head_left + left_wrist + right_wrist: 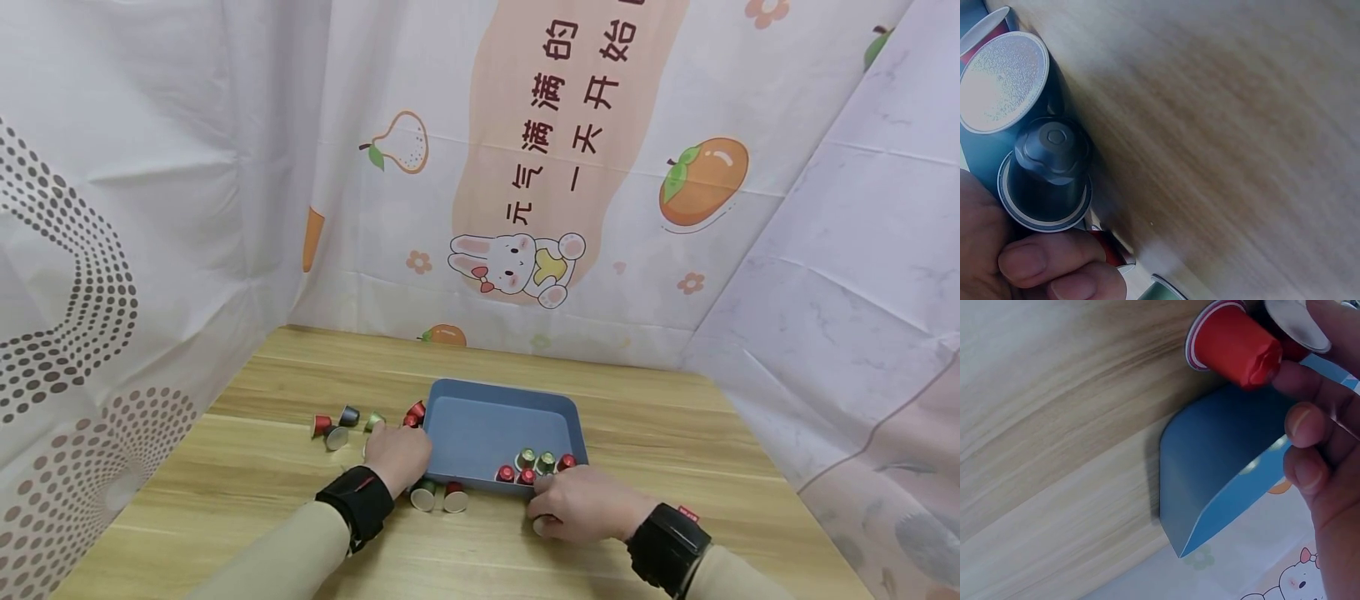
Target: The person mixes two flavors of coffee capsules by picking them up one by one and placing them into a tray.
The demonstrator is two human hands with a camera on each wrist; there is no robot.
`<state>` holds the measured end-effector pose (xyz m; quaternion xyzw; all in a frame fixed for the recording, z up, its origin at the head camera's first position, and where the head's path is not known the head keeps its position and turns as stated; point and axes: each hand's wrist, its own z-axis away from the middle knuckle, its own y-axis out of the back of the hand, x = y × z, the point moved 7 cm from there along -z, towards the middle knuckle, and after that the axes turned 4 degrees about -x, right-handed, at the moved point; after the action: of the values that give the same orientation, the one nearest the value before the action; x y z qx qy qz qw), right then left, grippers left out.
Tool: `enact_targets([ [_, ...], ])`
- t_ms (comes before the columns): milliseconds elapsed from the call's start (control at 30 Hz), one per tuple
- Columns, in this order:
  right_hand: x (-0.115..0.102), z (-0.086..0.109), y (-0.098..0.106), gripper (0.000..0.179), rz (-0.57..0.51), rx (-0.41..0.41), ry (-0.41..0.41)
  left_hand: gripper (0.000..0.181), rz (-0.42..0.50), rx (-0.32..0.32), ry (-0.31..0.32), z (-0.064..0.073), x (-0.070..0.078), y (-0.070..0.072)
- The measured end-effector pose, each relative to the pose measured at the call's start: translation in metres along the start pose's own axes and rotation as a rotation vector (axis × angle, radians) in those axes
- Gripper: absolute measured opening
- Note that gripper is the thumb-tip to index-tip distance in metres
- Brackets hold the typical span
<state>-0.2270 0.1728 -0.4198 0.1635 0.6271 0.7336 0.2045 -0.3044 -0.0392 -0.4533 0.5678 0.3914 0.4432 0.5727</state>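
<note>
My left hand (400,457) is low at the tray's near left corner, fingers curled. In the left wrist view the rim of a dark coffee capsule (1054,153) lies right at those fingers; I cannot tell whether they grip it. A foil-lidded capsule (1004,81) is just beyond. My right hand (588,504) is at the near right edge of the blue tray (498,421), fingers bent around a coffee capsule. The right wrist view has a red capsule (1235,344) against the fingertips and a silver-lidded capsule (1297,324) beside the thumb. Several red and green capsules (527,458) stand in the tray's near right part.
Left of the tray lie loose capsules, among them a red one (321,425), a dark one (349,416) and a pale green one (374,421). Two more, a green (423,496) and a red (454,498), lie before the tray's near wall. Printed curtains (390,242) surround the wooden table (675,433).
</note>
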Motion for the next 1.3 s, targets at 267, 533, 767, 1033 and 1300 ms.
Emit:
enact_targets([
  [267,-0.003,-0.001,0.002,0.005,-0.014,0.035,0.04,0.036,-0.002,-0.015,0.002,-0.001,0.0,0.0],
  [533,-0.01,-0.002,0.008,0.011,-0.004,0.141,0.127,0.036,0.005,-0.029,0.008,-0.001,0.0,-0.001],
  [767,-0.009,-0.005,0.003,0.006,-0.003,0.102,0.061,0.034,-0.002,-0.018,-0.001,-0.001,0.0,0.0],
  [1033,-0.011,-0.007,0.002,0.005,0.011,0.113,0.091,0.037,0.006,-0.006,-0.012,0.001,0.001,0.001],
  [1300,-0.011,-0.009,-0.002,0.013,-0.023,0.07,0.056,0.039,-0.03,0.015,-0.028,0.003,0.002,0.004],
])
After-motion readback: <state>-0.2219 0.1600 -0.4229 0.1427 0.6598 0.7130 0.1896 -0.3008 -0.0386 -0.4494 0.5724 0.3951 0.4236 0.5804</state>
